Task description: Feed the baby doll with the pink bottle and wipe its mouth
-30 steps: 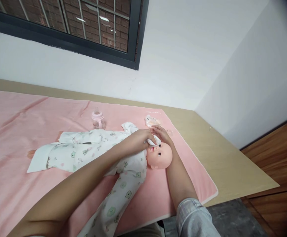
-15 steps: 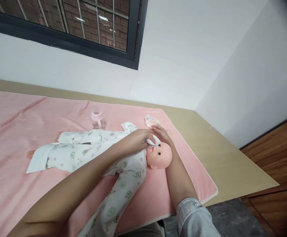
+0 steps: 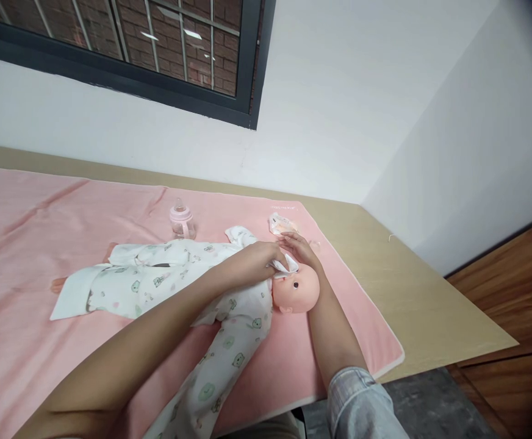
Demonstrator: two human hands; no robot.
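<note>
A baby doll [image 3: 303, 291] in white printed clothes [image 3: 188, 259] lies on its back on a pink blanket [image 3: 348, 317], its head to the right. My left hand [image 3: 257, 259] is closed on a white wipe [image 3: 287, 266], which touches the doll's face over the mouth and one eye. My right hand [image 3: 298, 247] rests at the far side of the head, its fingers stretched out and holding nothing visible. Just beyond those fingers lies a small crumpled wrapper or packet [image 3: 280, 224].
A pink baby bottle [image 3: 182, 221] stands behind the doll's body. A small clear item [image 3: 314, 246] lies beside my right wrist. Beneath the blanket is a tan tabletop [image 3: 435, 311], bordered by a white wall [image 3: 321, 122] at the back. Wooden panels [image 3: 522, 292] stand at the right.
My left hand has shifted the wipe slightly to the right across the doll's face, so one eye that showed before is now covered. The right hand stays in place.
</note>
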